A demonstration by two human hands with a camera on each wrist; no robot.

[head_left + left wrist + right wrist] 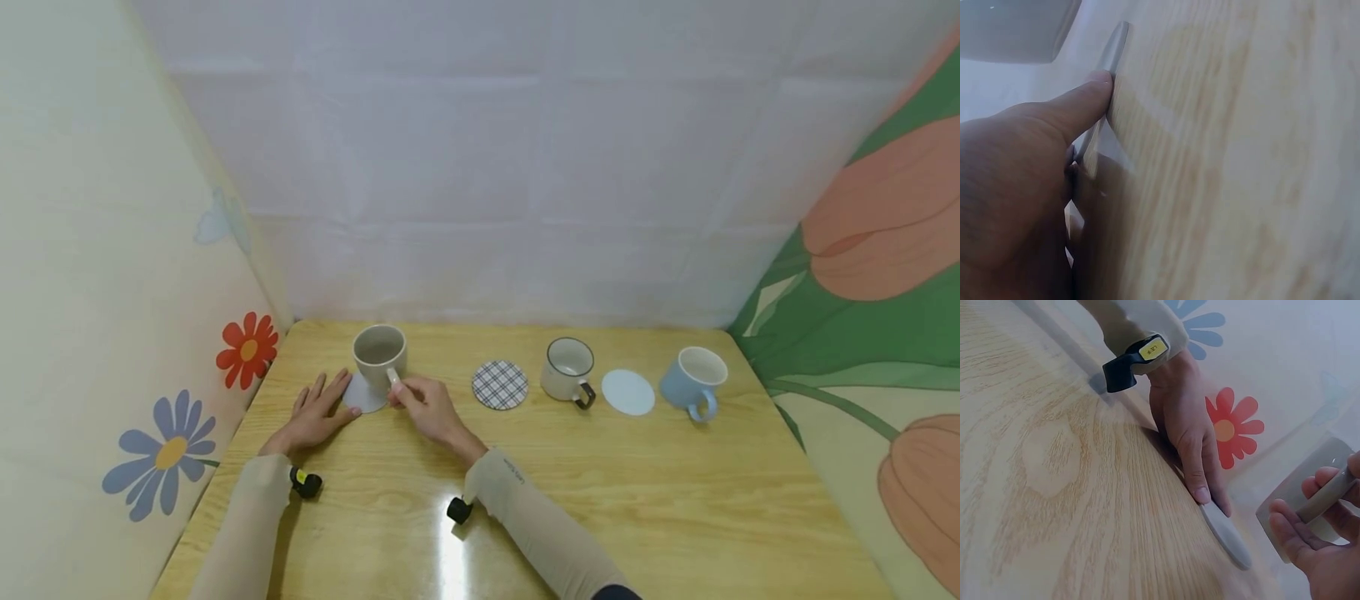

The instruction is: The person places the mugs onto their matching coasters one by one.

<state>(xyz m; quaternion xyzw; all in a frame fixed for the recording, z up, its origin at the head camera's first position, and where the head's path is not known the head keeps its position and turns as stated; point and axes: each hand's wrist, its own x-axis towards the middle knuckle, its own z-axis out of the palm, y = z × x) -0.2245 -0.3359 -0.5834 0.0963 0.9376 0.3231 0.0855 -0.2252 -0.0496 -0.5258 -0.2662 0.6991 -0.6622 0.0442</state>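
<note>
My right hand (433, 408) holds a beige-grey mug (378, 350) by its handle. In the right wrist view the mug (1300, 481) is raised off a round pale coaster (1227, 536), with a gap showing between its base and the coaster. The coaster (362, 397) lies on the table at the left, partly hidden under the mug in the head view. Flat on the table beside it rests my left hand (318, 412), fingers spread. Its thumb touches the coaster's edge, as the left wrist view also shows, where the mug's lower part (1016, 31) hangs above.
Right of the mug lies a plaid coaster (500, 385). Beyond it stand a white mug with dark rim and handle (564, 375), a white round coaster (628, 392) and a light blue mug (686, 383). Cloth hangings (480, 208) enclose the wooden table (675, 500) behind and at both sides.
</note>
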